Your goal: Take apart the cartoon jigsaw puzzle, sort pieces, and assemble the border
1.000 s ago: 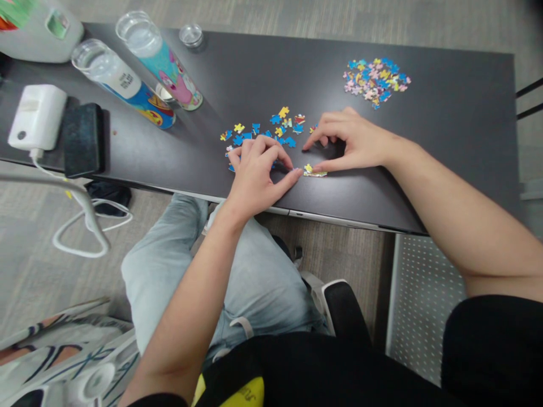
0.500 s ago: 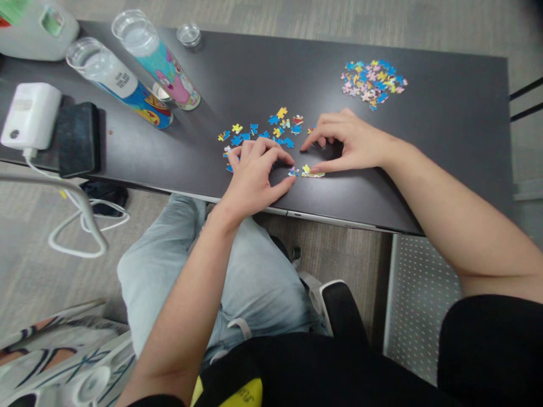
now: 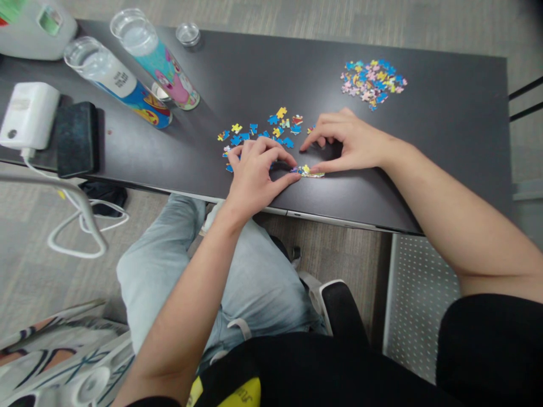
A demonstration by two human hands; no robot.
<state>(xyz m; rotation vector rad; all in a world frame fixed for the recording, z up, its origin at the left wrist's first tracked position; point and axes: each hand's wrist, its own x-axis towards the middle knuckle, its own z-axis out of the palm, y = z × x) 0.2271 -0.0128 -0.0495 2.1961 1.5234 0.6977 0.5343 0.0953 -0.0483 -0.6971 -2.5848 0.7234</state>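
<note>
On the dark table [image 3: 445,124], my left hand [image 3: 254,172] pinches a small puzzle piece [image 3: 296,169] between thumb and forefinger and presses it against a short joined strip of pieces [image 3: 313,173]. My right hand [image 3: 354,141] rests curled on the table, its thumb tip on that strip and its forefinger pointing left. Several loose blue and yellow pieces [image 3: 271,127] lie scattered just beyond both hands. A second heap of mixed pieces [image 3: 373,79] sits at the far right.
Two clear tubes with cartoon labels [image 3: 119,79] [image 3: 156,53] lie at the far left, with a small clear lid [image 3: 188,34] behind. A white charger [image 3: 27,116] and a dark pad [image 3: 76,138] sit at the left edge. The table's front edge runs just below my hands.
My left thumb and forefinger drew back a little from the strip, then closed in again, bringing the small piece up against it. My right hand has stayed put.
</note>
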